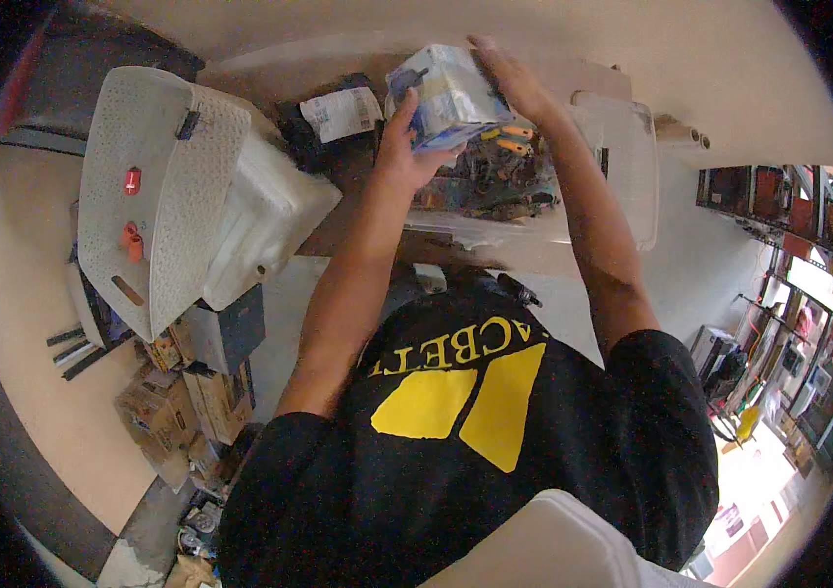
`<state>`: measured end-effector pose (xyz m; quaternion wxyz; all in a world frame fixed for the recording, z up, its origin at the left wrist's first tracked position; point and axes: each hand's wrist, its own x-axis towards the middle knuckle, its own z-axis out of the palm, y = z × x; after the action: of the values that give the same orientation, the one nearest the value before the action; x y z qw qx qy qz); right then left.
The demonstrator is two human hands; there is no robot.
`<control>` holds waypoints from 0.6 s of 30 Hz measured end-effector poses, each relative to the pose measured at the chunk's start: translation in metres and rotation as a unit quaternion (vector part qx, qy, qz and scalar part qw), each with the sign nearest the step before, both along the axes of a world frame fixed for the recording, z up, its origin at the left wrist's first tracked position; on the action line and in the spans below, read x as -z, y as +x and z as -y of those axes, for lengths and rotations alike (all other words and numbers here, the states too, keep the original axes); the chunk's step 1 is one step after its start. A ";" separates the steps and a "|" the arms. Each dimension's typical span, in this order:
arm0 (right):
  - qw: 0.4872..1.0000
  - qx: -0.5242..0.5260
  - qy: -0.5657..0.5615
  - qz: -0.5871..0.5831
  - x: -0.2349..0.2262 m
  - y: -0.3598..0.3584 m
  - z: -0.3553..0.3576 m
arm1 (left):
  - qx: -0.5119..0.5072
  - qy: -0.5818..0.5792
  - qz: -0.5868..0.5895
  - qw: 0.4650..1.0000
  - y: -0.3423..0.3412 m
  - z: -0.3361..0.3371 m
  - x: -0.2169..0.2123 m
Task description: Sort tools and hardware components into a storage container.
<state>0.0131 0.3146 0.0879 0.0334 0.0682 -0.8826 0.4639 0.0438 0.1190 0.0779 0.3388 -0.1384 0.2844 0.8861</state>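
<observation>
Holding a printed box (451, 93), left fingers (405, 112) grasping its lower left, right fingers (495, 61) outstretched beside it

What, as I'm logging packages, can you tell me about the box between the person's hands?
The box is white and blue, apparently printed card, with a dark shape on its left face; finer print is too blurred to tell. It looks roughly block-shaped and is tilted. The left hand grips its lower left, thumb on the left face; the right hand lies along its right side, contact unclear. Orange-handled tools show just beyond its lower right corner.
</observation>
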 end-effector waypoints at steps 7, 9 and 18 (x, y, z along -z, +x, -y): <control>0.940 0.143 -0.284 0.124 -0.019 0.020 -0.018 | 0.046 0.191 0.065 0.978 0.007 0.015 0.013; 0.915 0.162 -0.343 0.138 -0.018 0.033 -0.007 | 0.067 0.197 0.036 0.978 0.012 0.010 0.007; 0.880 0.158 -0.424 0.144 -0.035 0.090 0.067 | -0.002 -0.050 -0.121 0.991 0.040 0.007 -0.013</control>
<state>0.1033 0.2478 0.1227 0.0048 -0.1601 -0.5956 0.7871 0.0836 0.1121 0.0909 0.2925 -0.0476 0.3672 0.8817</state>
